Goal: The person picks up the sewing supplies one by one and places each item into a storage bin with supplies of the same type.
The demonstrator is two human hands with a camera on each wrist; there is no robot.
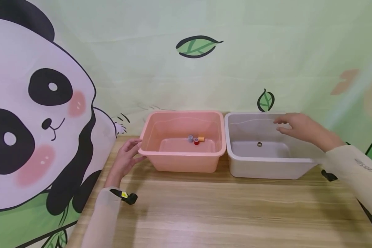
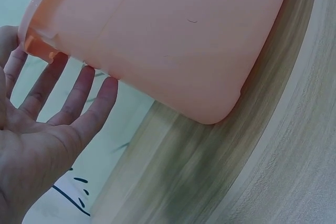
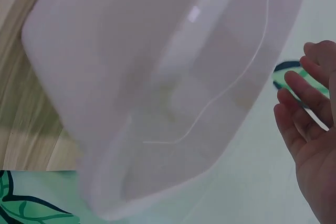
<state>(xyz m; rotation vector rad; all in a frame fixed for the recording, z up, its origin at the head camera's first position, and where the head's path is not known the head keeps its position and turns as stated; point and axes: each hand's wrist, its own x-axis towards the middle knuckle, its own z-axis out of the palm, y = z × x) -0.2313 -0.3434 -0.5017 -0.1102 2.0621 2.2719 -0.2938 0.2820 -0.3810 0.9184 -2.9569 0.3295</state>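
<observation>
A pink plastic bin (image 1: 186,162) stands on the table at centre. My left hand (image 1: 126,159) touches its left side near the rim; in the left wrist view the fingers (image 2: 79,100) reach out fairly straight against the wall. Inside lie a small grey-blue cylinder (image 1: 190,138), a red one (image 1: 196,141) and an orange one (image 1: 201,138). To the right is a grey plastic bin (image 1: 266,168), with a small brown ring-like piece (image 1: 259,144) on its floor. Above this bin's right part hovers my right hand (image 1: 299,127), fingers loosely bent and holding nothing.
Both bins stand side by side near the back edge of the wooden table (image 1: 204,210). Behind them hangs a pale green backdrop (image 1: 136,51) with a large panda (image 1: 34,120) on the left and printed leaves.
</observation>
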